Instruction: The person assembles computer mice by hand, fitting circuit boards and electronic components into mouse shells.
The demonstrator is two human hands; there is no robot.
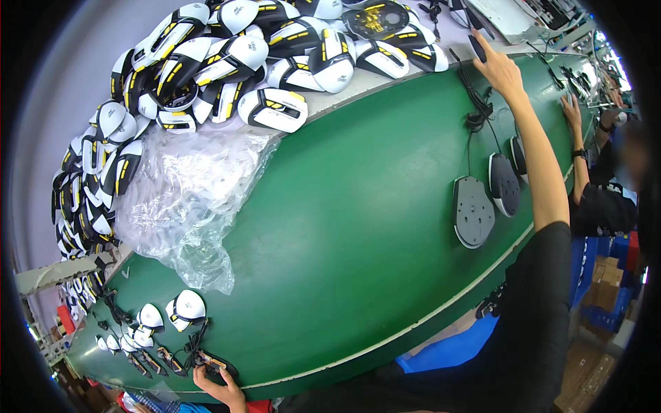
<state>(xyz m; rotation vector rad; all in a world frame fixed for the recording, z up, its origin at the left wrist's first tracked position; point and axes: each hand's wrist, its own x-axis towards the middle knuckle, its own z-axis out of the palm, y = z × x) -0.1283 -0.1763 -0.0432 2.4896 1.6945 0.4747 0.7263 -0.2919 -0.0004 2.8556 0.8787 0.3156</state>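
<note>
At the lower left, my left hand [219, 390] is closed at the near edge of an opened mouse base [217, 363] with its inner parts exposed. A bundled black cable [194, 344] lies beside it. A white mouse top shell [186, 310] sits just beyond. My right arm stretches to the far right side, where my right hand [501, 72] grips a small dark piece [476, 47] at the belt's far edge; its kind cannot be made out. Below that hand, a corded mouse [474, 212] lies underside up, beside another upturned mouse [505, 184]. A third one [518, 158] is partly hidden by my forearm.
Many white, black and yellow mouse shells [272, 110] are heaped along the far ledge. A clear plastic bag [189, 199] overlaps the green belt [344, 261]. More opened bases [169, 359] line the lower left. A co-worker's hand [573, 113] reaches in at the right.
</note>
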